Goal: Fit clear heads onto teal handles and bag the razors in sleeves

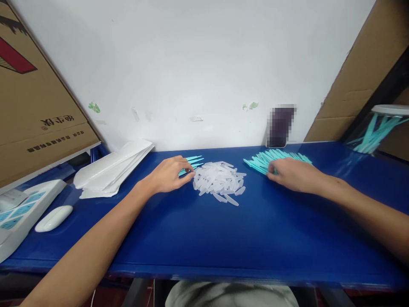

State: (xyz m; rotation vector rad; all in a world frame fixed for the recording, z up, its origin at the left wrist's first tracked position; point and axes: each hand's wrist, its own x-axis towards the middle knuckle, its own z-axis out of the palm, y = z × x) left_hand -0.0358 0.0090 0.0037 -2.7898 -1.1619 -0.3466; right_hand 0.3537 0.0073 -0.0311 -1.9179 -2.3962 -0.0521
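A heap of small translucent white blade-shaped plastic pieces (219, 179) lies mid-table. At its left edge is my left hand (171, 174), fingers bent and a gap showing between thumb and fingers. Several pointed teal sticks (194, 161) lie just behind those fingers, partly hidden by them. On the right, a larger pile of similar teal sticks (262, 158) is spread on the table. My right hand (289, 172) rests over the front of that pile, its thumb and forefinger drawn together. Whatever is between these fingertips is hidden.
White flat packets (111, 170) are stacked at left, near a white mouse-shaped object (54, 218) and a white power strip (28, 209). A pixelated phone-like object (280, 125) leans on the wall. A clear tub (380, 128) holds teal sticks. Cardboard (38, 94) flanks the blue table (204, 238).
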